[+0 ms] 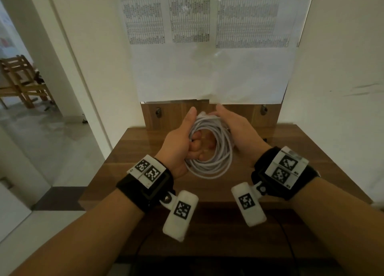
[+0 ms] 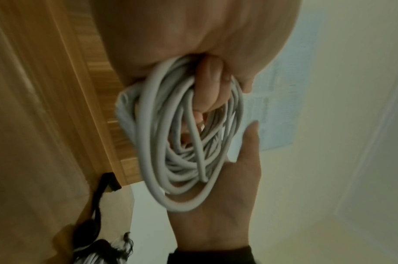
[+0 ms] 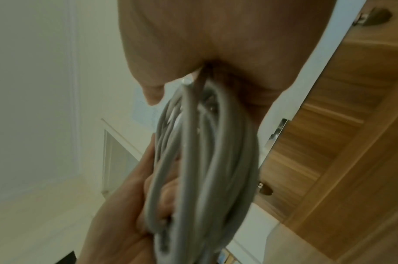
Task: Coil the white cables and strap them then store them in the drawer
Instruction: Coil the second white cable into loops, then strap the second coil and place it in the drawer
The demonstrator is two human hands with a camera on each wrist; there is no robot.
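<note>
The white cable (image 1: 216, 163) is wound into a coil of several loops and held upright above the wooden desk (image 1: 301, 161). My left hand (image 1: 179, 142) grips the coil's left side, its fingers (image 2: 207, 85) curled through the middle of the loops. My right hand (image 1: 234, 128) holds the coil's right and upper side, with the thumb near the top and the fingers behind the loops. The left wrist view shows the coil (image 2: 182, 160) lying against the right palm (image 2: 227, 205). In the right wrist view the blurred coil (image 3: 204, 160) runs up into the right hand (image 3: 216, 44). No strap or drawer can be made out.
A wooden back panel (image 1: 176, 117) with two metal fittings (image 1: 158, 111) stands at the desk's far edge. Printed sheets (image 1: 207, 47) hang on the wall above it. A doorway with a wooden chair (image 1: 20, 78) lies to the left. Thin black leads (image 1: 288, 240) cross the desk's near part.
</note>
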